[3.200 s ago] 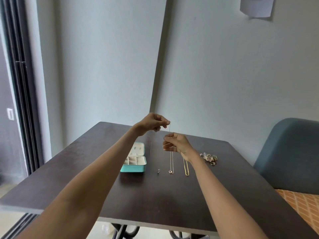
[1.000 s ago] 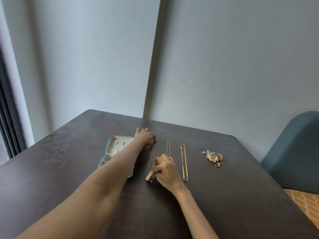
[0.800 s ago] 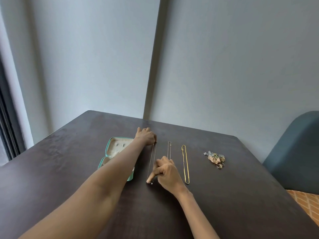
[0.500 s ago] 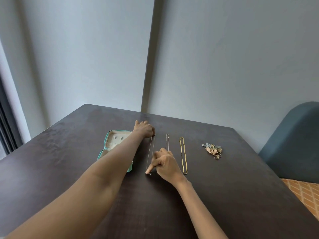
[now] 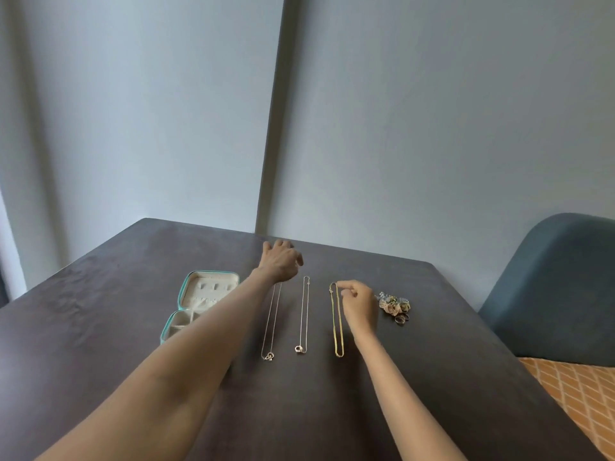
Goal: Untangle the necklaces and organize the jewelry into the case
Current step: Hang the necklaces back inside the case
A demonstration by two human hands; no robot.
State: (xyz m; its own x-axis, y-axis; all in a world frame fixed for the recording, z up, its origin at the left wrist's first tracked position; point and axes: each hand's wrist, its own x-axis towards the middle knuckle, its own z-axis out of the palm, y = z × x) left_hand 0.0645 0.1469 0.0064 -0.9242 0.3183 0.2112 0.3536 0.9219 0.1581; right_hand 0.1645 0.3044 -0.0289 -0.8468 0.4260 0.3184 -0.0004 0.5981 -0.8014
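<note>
Three necklaces lie straight and side by side on the dark table point(image 5: 116, 327): a thin silver chain point(image 5: 273, 321) with a pendant at its near end, a second thin chain point(image 5: 305, 314) with a ring pendant, and a gold necklace point(image 5: 337, 322). My left hand point(image 5: 279, 262) hovers over the far end of the left chain, fingers relaxed, and hides that end. My right hand point(image 5: 358, 302) pinches the far end of the gold necklace between index finger and thumb. The teal jewelry case point(image 5: 184, 291) lies open to the left, partly behind my left forearm.
A small pile of earrings and rings point(image 5: 395, 306) sits right of the gold necklace. A blue-grey chair point(image 5: 552, 287) stands past the table's right edge, with an orange patterned surface point(image 5: 579, 394) below it. Walls close off the far side.
The left chain now lies laid out on the table. My right hand left its pendant end and moved right to the gold necklace's far end. My left hand loosened over the chain's top.
</note>
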